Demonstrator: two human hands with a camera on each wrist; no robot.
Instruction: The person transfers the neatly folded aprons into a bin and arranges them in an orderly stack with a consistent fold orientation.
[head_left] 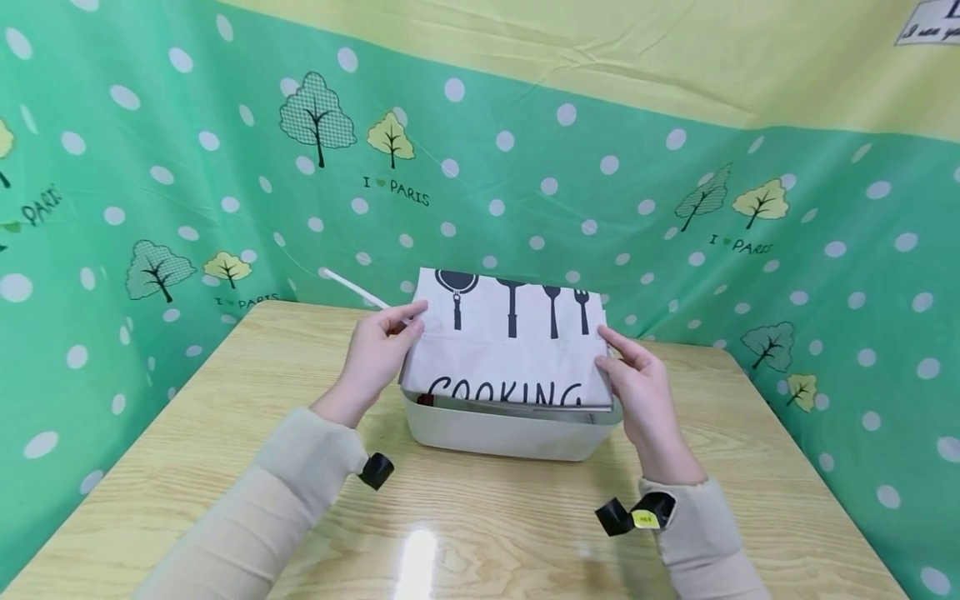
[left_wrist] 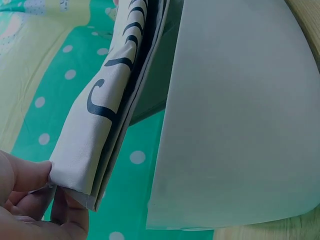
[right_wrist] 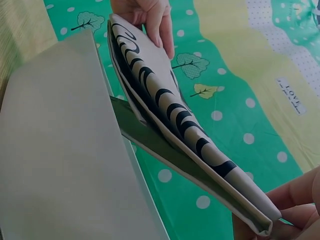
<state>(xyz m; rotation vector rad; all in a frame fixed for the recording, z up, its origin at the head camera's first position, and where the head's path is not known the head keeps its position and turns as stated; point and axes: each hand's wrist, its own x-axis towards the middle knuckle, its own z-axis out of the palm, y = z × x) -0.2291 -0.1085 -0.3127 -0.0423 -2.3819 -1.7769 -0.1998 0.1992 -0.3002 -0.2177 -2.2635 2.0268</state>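
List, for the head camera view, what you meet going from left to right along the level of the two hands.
left hand → folded cloth printed COOKING, held over the white box → right hand.

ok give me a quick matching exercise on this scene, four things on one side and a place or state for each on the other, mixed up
Things:
1. folded cooking-print cloth
2. white bin
3. left hand
4. right hand

Places or states:
A. grips the cloth's right edge
B. stands on the wooden table
C. held over the bin's opening
D. grips the cloth's left edge

Pairs: 1-C, 2-B, 3-D, 4-A
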